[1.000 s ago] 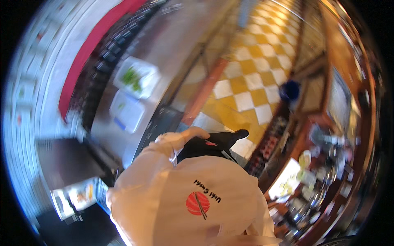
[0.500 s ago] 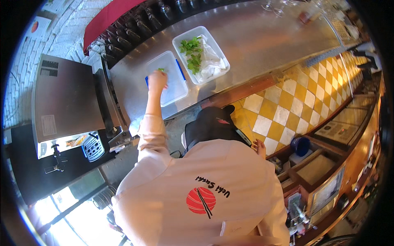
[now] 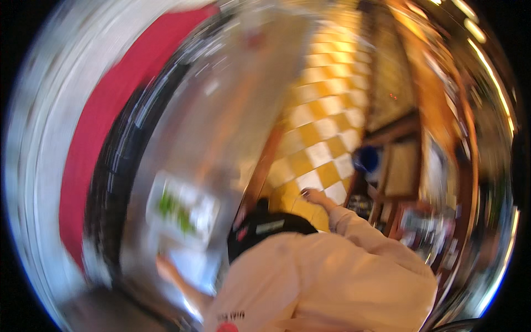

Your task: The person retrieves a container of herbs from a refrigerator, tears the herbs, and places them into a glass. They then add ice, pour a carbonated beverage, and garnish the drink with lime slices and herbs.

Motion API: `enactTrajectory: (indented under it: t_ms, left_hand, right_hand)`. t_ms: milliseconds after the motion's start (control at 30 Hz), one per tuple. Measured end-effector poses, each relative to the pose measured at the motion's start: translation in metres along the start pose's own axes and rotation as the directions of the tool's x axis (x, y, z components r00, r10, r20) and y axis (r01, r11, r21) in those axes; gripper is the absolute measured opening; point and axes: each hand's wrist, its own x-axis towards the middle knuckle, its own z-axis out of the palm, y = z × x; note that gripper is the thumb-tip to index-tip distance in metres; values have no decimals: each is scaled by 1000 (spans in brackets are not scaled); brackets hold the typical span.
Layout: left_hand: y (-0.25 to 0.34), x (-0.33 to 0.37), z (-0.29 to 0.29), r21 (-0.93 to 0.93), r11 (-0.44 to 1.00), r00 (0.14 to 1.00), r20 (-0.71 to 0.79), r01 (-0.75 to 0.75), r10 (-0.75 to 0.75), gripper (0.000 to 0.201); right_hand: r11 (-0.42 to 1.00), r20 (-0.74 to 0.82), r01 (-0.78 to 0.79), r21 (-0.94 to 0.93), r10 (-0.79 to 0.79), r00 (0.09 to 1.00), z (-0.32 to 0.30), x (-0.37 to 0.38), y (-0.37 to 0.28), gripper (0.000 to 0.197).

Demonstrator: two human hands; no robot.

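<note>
My left hand (image 3: 168, 268), smeared by motion, is low on the left, over or beside the pale, translucent lid (image 3: 193, 265) on the steel counter. Its fingers cannot be made out. Just beyond it stands a white plastic tub (image 3: 157, 193), holding green leafy herbs (image 3: 174, 210) and a white cloth or paper (image 3: 206, 213). Out in front of my body, above the tiled floor, is my right hand (image 3: 314, 196). Its fingers look curled in, and whatever they hold, if anything, is too small to name.
The steel counter (image 3: 232, 94) runs away along the left, with a row of dark bottles and a red strip (image 3: 105, 122) behind it. Yellow and white floor tiles (image 3: 315, 133) lie between it and wooden shelving on the right, where a blue round container (image 3: 366, 159) stands.
The view has swung right and blurred, so the tub sits lower left. My right hand has come forward from my hip. My left hand, earlier pinched at a green leaf over the lid, is now smeared.
</note>
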Motion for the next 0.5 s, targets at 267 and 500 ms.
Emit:
enactTrajectory:
  t_ms: [267, 500]
  left_hand:
    - [225, 90, 7, -705, 395, 744, -281, -589, 606, 26]
    - [469, -277, -55, -873, 482, -234, 485, -73, 843, 26]
  right_hand:
    - [914, -371, 318, 251, -213, 904, -6, -89, -80, 30]
    - [262, -684, 657, 706, 13, 730, 4, -281, -64, 40]
